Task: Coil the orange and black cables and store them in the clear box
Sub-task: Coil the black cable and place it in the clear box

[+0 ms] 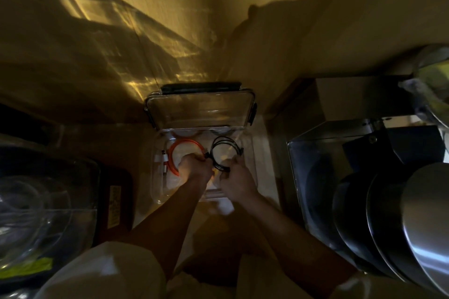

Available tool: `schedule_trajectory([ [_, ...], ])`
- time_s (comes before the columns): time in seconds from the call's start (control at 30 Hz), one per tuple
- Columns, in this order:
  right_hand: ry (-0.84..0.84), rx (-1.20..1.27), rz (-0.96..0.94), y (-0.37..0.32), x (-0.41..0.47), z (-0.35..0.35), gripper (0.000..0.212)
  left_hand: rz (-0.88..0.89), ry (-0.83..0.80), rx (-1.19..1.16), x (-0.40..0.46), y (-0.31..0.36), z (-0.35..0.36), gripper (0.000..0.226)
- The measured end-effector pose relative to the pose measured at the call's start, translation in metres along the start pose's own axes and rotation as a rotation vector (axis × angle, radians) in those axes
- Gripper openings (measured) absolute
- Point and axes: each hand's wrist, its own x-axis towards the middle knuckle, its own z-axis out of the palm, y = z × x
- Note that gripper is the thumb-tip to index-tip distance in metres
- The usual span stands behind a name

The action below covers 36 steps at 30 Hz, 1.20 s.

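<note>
The clear box (157, 192) stands open on the counter in dim light, its lid (199, 107) tipped back against the wall. An orange cable (181, 143), coiled, lies in the box's left half with white plugs at its left side. A black cable (222, 147), coiled in loops, sits over the box's right half. My left hand (194, 167) is closed on the black coil's left side, next to the orange coil. My right hand (235, 177) grips the coil's lower right part. Both hands are inside the box opening.
A metal rack (323, 153) with dark plates and steel bowls (427, 226) stands close on the right. Glass bowls (36, 211) and a dark red tray (119, 201) are on the left. The wall rises right behind the lid.
</note>
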Motion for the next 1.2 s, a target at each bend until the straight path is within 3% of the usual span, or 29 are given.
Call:
schedule_trajectory([
  [0.3,0.037,0.012,-0.028,-0.001,-0.003,-0.002,0.041,0.075,0.025,-0.011,-0.016,0.007,-0.004,0.032],
  [0.6,0.066,-0.034,-0.089,-0.005,-0.016,-0.005,0.053,0.280,0.050,0.092,-0.056,0.029,-0.028,0.008],
  [1.0,0.209,-0.322,-0.272,-0.010,-0.046,-0.013,0.070,0.315,-0.003,0.050,-0.076,0.025,-0.065,0.035],
  [1.2,0.256,-0.318,-0.321,-0.011,-0.054,-0.017,0.074,0.440,-0.008,0.196,-0.086,0.019,-0.090,0.063],
])
